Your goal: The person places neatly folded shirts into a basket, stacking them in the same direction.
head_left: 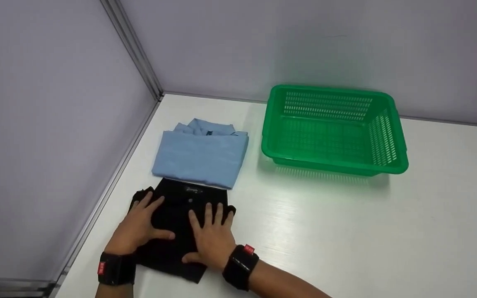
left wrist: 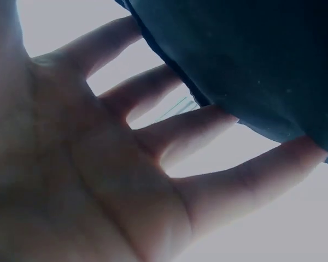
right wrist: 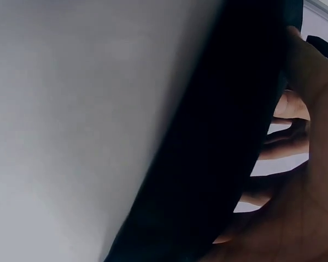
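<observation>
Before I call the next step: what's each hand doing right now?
Left hand: open, spread on the folded black cloth garment.
Right hand: open, spread on the same garment.

Head cam: high, forward and down, widest view; gets table [head_left: 304,240], basket [head_left: 325,162], black cloth [head_left: 178,219], left hand [head_left: 141,225] and right hand [head_left: 213,244]. Left wrist cam: very close, palm side, looking out along the fingers, cloth filling upper right. Right wrist cam: also very close, palm at right edge, cloth running diagonally through mid-frame. Cloth shared by all three; pale left side there is probably table, too washed out to confirm.
</observation>
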Demonstrator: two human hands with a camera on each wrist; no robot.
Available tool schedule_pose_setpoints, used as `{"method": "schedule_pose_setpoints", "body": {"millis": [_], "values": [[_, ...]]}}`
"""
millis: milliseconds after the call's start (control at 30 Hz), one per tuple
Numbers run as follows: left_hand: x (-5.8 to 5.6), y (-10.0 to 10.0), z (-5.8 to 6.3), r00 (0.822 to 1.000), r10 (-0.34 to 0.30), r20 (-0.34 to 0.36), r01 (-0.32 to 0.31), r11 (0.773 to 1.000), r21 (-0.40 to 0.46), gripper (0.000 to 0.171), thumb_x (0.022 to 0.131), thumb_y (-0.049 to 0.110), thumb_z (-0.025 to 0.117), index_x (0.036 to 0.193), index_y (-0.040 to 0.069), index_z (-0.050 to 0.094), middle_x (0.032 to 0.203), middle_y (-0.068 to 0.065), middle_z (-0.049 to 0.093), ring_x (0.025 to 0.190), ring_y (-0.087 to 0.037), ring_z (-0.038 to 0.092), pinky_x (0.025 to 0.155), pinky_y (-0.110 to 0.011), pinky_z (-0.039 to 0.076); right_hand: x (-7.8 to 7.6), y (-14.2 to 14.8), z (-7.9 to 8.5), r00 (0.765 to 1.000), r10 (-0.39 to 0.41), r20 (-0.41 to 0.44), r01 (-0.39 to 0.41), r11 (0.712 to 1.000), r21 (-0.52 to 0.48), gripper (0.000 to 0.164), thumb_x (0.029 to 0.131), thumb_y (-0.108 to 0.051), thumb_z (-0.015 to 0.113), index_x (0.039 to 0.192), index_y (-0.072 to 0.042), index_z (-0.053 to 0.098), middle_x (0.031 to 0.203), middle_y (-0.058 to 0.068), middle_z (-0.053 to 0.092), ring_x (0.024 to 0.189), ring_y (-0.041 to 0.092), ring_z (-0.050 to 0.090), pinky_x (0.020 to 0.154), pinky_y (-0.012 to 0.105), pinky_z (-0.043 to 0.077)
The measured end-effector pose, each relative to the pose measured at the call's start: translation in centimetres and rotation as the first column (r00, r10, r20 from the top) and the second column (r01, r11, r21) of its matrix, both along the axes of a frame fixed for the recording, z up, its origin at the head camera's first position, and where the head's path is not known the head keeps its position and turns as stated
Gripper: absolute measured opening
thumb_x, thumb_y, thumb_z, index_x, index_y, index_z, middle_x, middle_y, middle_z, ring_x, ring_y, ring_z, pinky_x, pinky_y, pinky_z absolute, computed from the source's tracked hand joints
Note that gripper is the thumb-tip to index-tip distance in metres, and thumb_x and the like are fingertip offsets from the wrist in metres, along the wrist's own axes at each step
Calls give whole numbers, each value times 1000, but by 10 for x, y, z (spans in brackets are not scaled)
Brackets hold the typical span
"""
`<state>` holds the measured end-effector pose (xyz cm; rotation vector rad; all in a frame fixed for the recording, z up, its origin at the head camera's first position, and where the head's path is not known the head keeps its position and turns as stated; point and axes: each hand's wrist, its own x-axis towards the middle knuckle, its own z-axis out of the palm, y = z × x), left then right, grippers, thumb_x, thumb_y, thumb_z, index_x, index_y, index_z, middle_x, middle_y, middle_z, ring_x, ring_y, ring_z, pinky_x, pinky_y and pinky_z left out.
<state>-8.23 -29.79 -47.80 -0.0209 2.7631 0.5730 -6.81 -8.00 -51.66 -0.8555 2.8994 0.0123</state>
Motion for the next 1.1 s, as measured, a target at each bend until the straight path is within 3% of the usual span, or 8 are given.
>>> {"method": "schedule_pose_setpoints", "body": {"millis": [300, 667, 900, 1100], "values": [[4, -2, -6, 1000, -6, 13, 6, 1000, 20, 111, 71, 50, 95, 160, 6, 45, 169, -35, 22, 144, -75, 19, 108, -81, 37, 4, 0, -3, 1000, 19, -9, -19, 1000, 18, 111, 79, -92, 58, 166, -27, 35, 165, 24, 42, 150, 50, 43, 112, 68, 46], [23, 10, -11, 999, -25, -31, 25, 1000, -2, 108, 71, 50, 95, 157, 4, 48, 165, -39, 29, 142, -74, 28, 111, -79, 36, 18, 14, -6, 999, 45, -28, -45, 999, -11, 109, 77, -90, 62, 163, -27, 41, 162, 25, 46, 149, 51, 45, 111, 68, 46], [34, 31, -14, 999, -27, -45, 26, 999, -20, 108, 71, 51, 94, 156, 3, 49, 163, -40, 32, 140, -75, 32, 107, -79, 41, 24, 38, -8, 997, 71, -8, -71, 996, -54, 109, 77, -89, 64, 163, -25, 42, 161, 27, 46, 147, 53, 45, 110, 70, 46], [41, 59, -14, 996, -21, -88, 17, 999, -48, 104, 70, 52, 94, 153, 3, 54, 160, -40, 38, 137, -75, 35, 99, -78, 48, 25, 68, -6, 993, 85, 85, -77, 993, -94, 109, 80, -85, 66, 165, -23, 37, 165, 29, 39, 151, 55, 39, 114, 71, 42]]}}
